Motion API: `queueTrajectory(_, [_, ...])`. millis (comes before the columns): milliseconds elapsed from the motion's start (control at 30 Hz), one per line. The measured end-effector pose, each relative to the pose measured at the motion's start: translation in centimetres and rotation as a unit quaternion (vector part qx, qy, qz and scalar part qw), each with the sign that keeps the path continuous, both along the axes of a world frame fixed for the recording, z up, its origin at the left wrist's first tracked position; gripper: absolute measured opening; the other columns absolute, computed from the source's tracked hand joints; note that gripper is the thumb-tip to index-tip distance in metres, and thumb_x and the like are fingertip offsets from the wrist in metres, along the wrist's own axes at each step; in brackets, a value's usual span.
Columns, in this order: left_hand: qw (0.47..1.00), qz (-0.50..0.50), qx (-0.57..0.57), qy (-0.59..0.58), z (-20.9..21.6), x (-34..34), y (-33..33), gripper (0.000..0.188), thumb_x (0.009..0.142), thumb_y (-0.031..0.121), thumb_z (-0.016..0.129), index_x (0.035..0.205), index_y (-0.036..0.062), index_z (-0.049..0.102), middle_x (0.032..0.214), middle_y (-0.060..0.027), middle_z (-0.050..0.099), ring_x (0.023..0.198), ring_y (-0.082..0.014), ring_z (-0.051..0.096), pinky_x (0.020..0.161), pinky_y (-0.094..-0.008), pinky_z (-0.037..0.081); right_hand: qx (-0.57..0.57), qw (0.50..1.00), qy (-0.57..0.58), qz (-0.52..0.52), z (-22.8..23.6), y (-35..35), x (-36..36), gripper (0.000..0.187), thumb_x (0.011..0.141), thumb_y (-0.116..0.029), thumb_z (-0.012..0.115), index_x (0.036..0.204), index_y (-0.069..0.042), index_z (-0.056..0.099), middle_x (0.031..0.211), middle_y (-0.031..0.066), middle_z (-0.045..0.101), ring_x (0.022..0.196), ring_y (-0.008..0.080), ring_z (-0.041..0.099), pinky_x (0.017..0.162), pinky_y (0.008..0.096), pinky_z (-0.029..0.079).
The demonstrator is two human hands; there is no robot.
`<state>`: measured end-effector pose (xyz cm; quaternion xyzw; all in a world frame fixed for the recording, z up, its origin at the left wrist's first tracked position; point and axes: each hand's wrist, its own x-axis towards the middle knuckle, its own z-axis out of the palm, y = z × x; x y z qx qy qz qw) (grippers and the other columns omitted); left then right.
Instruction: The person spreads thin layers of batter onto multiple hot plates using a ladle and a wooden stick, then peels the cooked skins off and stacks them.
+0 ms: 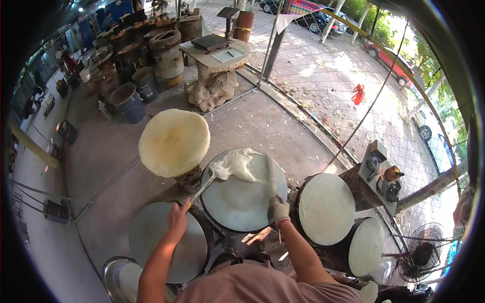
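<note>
A round grey griddle (237, 204) lies in front of me, with a thick mound of pale wet batter (242, 165) across its far side. My left hand (177, 217) is closed on the yellow end of a long-handled ladle (202, 191); batter coats its head, hiding the shape. On the right, my right hand (279, 209), in a whitish work glove, grips a long flat scraper (272, 177). Motion smears its blade, which crosses the griddle's right side beside the batter.
A stack of round flatbreads (174, 143) stands beyond, to the left. Another griddle (169, 237) sits at lower left, beside a metal pot (121, 278). Pale sheets cover the right griddle (327, 209) and a smaller one (366, 247). A fan (422, 252) and wire fence (323, 91) are rightward.
</note>
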<state>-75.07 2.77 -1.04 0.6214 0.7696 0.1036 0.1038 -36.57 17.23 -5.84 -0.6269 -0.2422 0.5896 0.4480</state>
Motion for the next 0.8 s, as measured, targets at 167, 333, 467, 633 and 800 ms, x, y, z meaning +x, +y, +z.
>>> queueTrajectory(167, [0.998, 0.047, 0.028, -0.016, 1.8, 2.7, -3.2, 0.072, 0.071, -0.007, 0.054, 0.133, 0.0282, 0.048, 0.094, -0.0160, 0.047, 0.082, -0.0385, 0.055, 0.066, -0.0446, 0.046, -0.093, 0.933, -0.016, 0.348, 7.7, 1.6, -5.5, 0.033, 0.090, -0.026, 0.060, 0.118, -0.010, 0.063, 0.072, -0.0024, 0.059, 0.048, 0.0069, 0.046, 0.040, 0.0229, 0.032])
queueTrajectory(333, [0.994, 0.091, 0.006, -0.066, 2.8, 4.2, -5.8, 0.064, 0.074, -0.003, 0.055, 0.130, 0.0266, 0.051, 0.096, -0.0140, 0.047, 0.084, -0.0346, 0.057, 0.072, -0.0444, 0.048, -0.002, 0.983, 0.023, 0.184, 5.0, 2.1, -1.6, 0.035, 0.088, -0.016, 0.060, 0.120, -0.001, 0.059, 0.069, -0.0020, 0.057, 0.052, 0.0058, 0.046, 0.045, 0.0214, 0.035])
queueTrajectory(467, [0.984, 0.116, 0.066, -0.117, 2.9, 7.3, -7.0, 0.054, 0.074, -0.002, 0.057, 0.124, 0.0175, 0.056, 0.093, -0.0141, 0.050, 0.083, -0.0333, 0.057, 0.073, -0.0431, 0.048, -0.068, 0.915, -0.004, 0.399, 7.8, 3.4, -5.0, 0.037, 0.088, -0.019, 0.061, 0.120, -0.002, 0.060, 0.069, -0.0038, 0.057, 0.054, 0.0059, 0.048, 0.047, 0.0213, 0.037])
queueTrajectory(633, [0.939, 0.159, 0.259, -0.162, 3.0, 10.1, -8.3, 0.038, 0.075, -0.002, 0.059, 0.113, 0.0018, 0.059, 0.080, -0.0153, 0.057, 0.071, -0.0313, 0.058, 0.067, -0.0421, 0.048, -0.030, 0.914, -0.112, 0.389, 6.6, 6.0, 0.5, 0.037, 0.087, -0.020, 0.063, 0.117, 0.000, 0.061, 0.069, -0.0030, 0.056, 0.052, 0.0062, 0.046, 0.046, 0.0218, 0.037])
queueTrajectory(800, [0.856, 0.252, 0.230, -0.388, 4.1, 13.5, -7.2, 0.029, 0.085, 0.005, 0.058, 0.113, -0.0010, 0.058, 0.072, -0.0068, 0.056, 0.055, -0.0146, 0.052, 0.053, -0.0321, 0.045, -0.064, 0.864, -0.039, 0.498, 7.0, 5.7, -1.8, 0.035, 0.087, -0.022, 0.063, 0.116, -0.003, 0.063, 0.066, -0.0042, 0.054, 0.051, 0.0055, 0.044, 0.045, 0.0224, 0.034])
